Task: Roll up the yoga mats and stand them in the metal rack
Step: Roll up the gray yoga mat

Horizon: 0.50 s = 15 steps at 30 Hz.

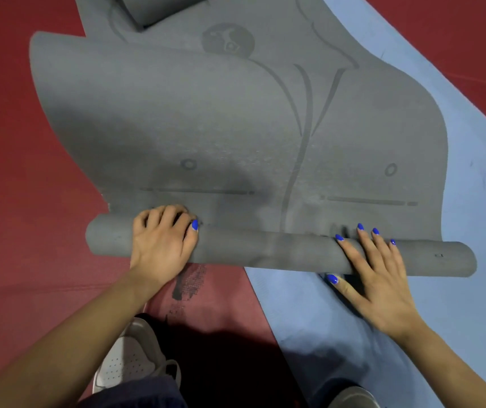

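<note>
- Grey mat (pixel 236 136) lies partly rolled on the floor, its roll (pixel 280 251) nearest the person, spanning a red mat (pixel 30 187) and a blue mat (pixel 471 201).
- Left hand (pixel 162 242) curls its fingers over the roll near its left end.
- Right hand (pixel 374 278) presses the roll with straight, spread fingers.
- Another grey roll (pixel 153 10) sits on the mat's far end.
- White shoe (pixel 130 357) rests just behind.
</note>
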Each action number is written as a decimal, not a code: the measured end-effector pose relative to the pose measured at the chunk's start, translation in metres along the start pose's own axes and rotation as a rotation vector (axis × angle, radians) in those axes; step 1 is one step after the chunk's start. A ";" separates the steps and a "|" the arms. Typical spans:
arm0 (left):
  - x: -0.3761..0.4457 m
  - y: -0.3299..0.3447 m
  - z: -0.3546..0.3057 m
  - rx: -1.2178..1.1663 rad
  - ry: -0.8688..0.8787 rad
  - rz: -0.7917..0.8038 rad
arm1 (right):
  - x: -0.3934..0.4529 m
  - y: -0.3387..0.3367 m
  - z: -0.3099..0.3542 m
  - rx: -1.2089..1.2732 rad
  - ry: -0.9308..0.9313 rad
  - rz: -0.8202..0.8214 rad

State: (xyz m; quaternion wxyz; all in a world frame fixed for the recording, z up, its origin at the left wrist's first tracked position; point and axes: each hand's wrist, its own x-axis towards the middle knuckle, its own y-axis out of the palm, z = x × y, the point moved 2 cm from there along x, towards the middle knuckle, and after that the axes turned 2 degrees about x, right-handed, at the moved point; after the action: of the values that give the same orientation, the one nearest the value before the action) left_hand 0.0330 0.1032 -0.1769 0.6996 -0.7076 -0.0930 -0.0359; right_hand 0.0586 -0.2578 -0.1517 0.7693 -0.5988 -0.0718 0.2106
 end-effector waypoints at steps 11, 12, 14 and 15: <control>0.046 -0.005 0.004 -0.027 -0.100 -0.043 | 0.050 -0.010 0.000 -0.022 0.059 -0.184; 0.052 -0.005 0.004 -0.022 -0.092 -0.039 | 0.056 -0.011 -0.002 0.023 0.084 -0.178; 0.059 -0.005 0.004 -0.061 -0.062 -0.036 | 0.066 -0.014 -0.005 0.101 0.131 -0.201; 0.063 -0.006 0.004 -0.085 -0.039 -0.048 | 0.070 -0.016 -0.006 0.099 0.134 -0.226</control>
State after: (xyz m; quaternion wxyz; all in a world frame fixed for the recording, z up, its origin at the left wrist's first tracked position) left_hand 0.0936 0.1125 -0.1592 0.6659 -0.7347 -0.1221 -0.0430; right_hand 0.1280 -0.2377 -0.1485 0.8198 -0.5610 -0.0768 0.0854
